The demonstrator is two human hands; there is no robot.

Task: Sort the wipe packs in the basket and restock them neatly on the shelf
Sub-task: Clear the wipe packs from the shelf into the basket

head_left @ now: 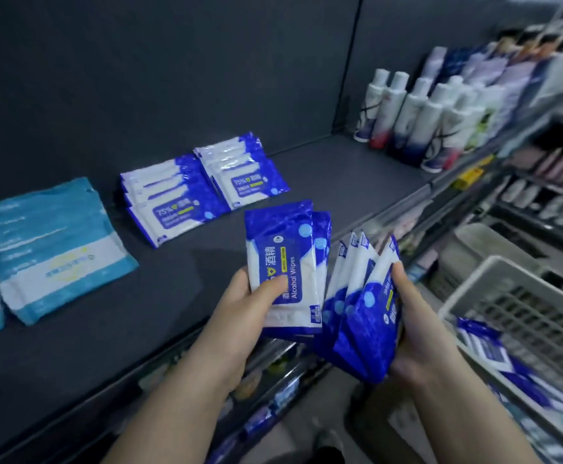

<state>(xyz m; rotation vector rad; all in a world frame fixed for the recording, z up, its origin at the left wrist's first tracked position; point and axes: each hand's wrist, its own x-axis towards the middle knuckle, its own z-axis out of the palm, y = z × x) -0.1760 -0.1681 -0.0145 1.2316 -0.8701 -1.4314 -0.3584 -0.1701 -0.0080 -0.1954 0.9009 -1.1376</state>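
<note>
My left hand (250, 298) grips a couple of dark blue alcohol wipe packs (282, 249), label facing me, over the front edge of the dark shelf (173, 283). My right hand (410, 333) holds a fanned bunch of several more dark blue packs (360, 316) just right of them. On the shelf lie two stacks of the same dark blue packs (176, 199) (240, 169) and, at the left, stacks of light blue wipe packs (52, 249). The white basket (494, 266) at lower right holds more blue packs (488, 346).
White bottles (417, 118) stand in rows on the shelf's right part, with more goods behind them. Lower shelves with products run below and to the right. A stretch of bare shelf lies between the blue stacks and the bottles.
</note>
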